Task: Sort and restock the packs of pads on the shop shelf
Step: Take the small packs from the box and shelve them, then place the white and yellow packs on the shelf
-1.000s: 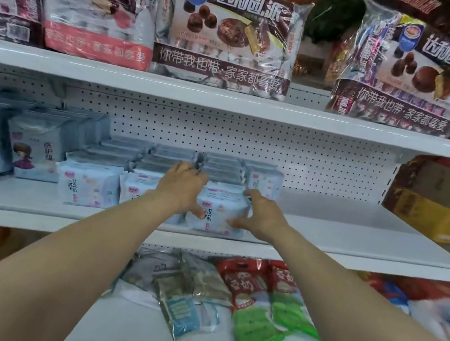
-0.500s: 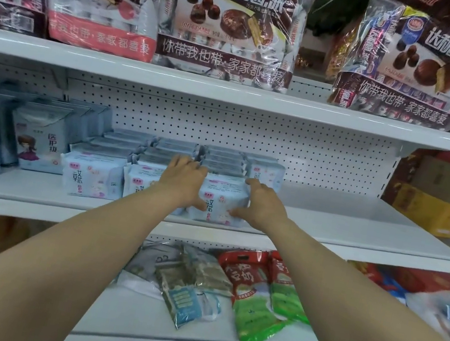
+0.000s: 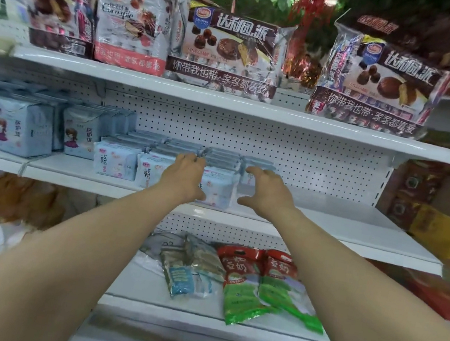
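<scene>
Front pack (image 3: 218,187) of pads: a soft, pillowy rectangle in glossy white-blue film with pink print. It stands on one long edge near the front lip of the middle shelf (image 3: 329,222), printed face toward us, long axis running left-right along the lip. Two like packs (image 3: 116,161) stand to its left in the same front row. More rows (image 3: 220,156) of the same packs file back toward the perforated back panel (image 3: 295,155), only their tops visible. The left hand (image 3: 186,177) lies over the front pack's left part, fingers (image 3: 187,157) bunched and curled over the top edge and thumb low on the printed face. The right hand (image 3: 266,191) hovers just right of the pack, apart from it, with its fingers arched, slightly spread and holding nothing. We note one single pack (image 3: 260,165) behind that hand. Further left stand taller pale blue packs (image 3: 22,128), upright, with a cartoon figure on the front. On the shelf above are crinkled bags of chocolate pies (image 3: 227,50). Below lie green-and-red pouches (image 3: 251,289), flat and slanted.
</scene>
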